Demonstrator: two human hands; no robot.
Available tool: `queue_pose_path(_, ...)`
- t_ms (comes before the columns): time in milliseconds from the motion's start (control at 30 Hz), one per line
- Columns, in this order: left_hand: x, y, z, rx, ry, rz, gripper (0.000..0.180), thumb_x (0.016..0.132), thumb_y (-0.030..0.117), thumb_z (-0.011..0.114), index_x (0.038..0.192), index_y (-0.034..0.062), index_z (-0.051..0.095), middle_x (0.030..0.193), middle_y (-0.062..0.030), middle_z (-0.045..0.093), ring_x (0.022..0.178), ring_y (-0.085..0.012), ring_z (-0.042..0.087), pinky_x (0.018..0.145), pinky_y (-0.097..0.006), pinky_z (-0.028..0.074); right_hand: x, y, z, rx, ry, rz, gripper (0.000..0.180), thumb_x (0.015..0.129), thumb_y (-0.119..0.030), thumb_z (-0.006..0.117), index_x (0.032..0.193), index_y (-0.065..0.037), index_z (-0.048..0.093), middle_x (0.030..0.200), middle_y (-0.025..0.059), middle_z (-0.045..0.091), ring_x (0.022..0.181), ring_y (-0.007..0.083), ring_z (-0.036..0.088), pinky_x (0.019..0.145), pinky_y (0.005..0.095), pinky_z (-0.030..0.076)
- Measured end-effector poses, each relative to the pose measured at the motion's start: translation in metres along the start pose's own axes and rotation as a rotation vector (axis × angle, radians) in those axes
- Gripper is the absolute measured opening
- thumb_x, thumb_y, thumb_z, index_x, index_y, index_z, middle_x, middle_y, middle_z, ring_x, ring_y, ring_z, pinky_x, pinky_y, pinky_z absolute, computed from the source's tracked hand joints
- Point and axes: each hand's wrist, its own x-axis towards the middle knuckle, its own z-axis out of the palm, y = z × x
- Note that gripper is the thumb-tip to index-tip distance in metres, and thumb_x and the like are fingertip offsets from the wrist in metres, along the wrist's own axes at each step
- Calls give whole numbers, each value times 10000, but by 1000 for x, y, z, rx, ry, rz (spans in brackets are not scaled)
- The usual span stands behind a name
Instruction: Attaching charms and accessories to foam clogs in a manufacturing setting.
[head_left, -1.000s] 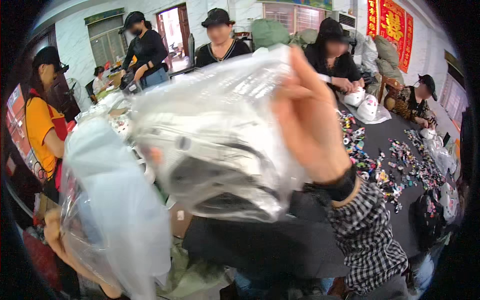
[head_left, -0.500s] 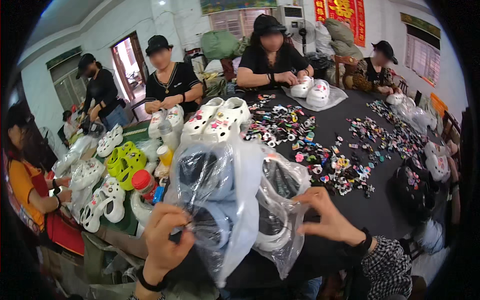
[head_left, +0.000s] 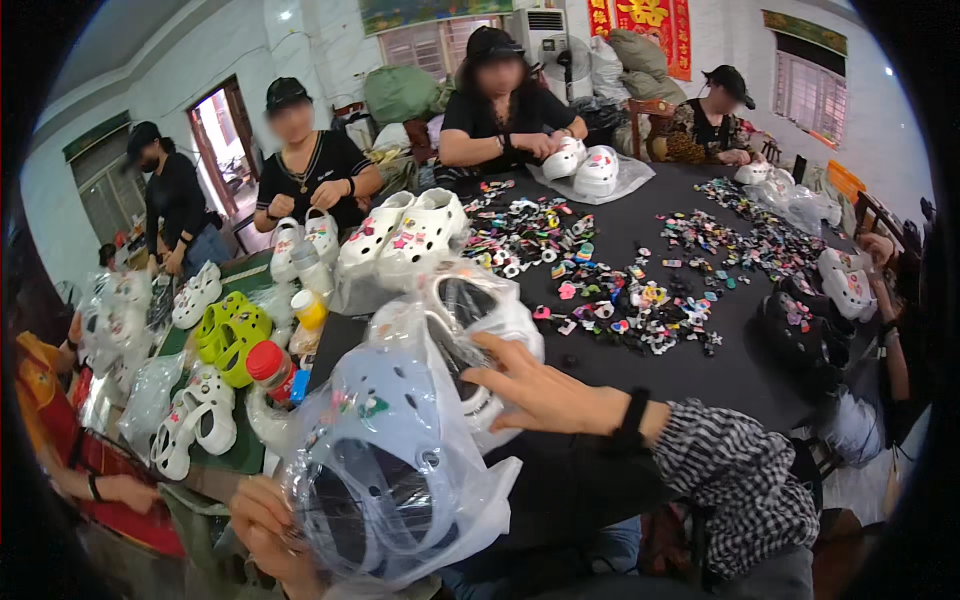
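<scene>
A pair of light blue clogs (head_left: 385, 400) in a clear plastic bag (head_left: 470, 510) is tilted up at the near edge of the table. My left hand (head_left: 268, 530) grips the bag's left side with bent fingers, partly hidden behind it. My right hand (head_left: 550, 392) reaches across with fingers apart, its tips at a bagged pair of white clogs (head_left: 515, 320) just behind the blue ones. Whether the fingertips press on that plastic is hard to see. Beyond stands another white pair with colourful charms (head_left: 425, 235).
Shoe charms (head_left: 640, 300) lie scattered over the black tabletop (head_left: 600, 390). To the left are lime green clogs (head_left: 232, 335), a red-lidded jar (head_left: 270, 365) and a yellow bottle (head_left: 308, 308). Black clogs (head_left: 800, 325) rest at right. Several co-workers sit or stand around the table.
The bagged blue clogs have tipped over and come lower and left with my left hand. My right hand has moved left from the white clogs' bag edge to their front. The view has shifted slightly.
</scene>
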Motion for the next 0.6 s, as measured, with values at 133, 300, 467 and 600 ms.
queue_pose_path(133,-26,26,25,532,-464,88,179,933,212,530,909,42,580,979,-123,576,826,-255,545,770,-389,438,-2,13,2,-4,30,79,798,720,-88,765,1406,-124,359,1482,285,164,1366,457,240,1063,421,389)
queue_pose_path(300,-54,31,43,884,-405,364,369,1000,268,404,900,-27,602,886,-143,582,777,-319,549,744,-429,458,-31,-18,-36,68,73,158,688,801,-87,683,1407,-129,360,1497,226,191,1119,415,544,908,429,507)
queue_pose_path(467,-55,13,32,843,-236,472,422,1023,282,354,852,-25,588,870,-160,578,756,-311,538,704,-435,436,-138,-29,-150,-406,364,565,227,828,-93,645,1048,-39,657,1045,137,662,1002,292,623,878,381,494)
queue_pose_path(600,-44,22,54,752,-89,475,380,1016,236,370,840,-25,583,857,-165,578,743,-306,531,699,-426,431,-265,3,-243,-596,411,1052,232,829,-123,609,1048,-75,666,1008,171,669,934,337,642,827,406,500)
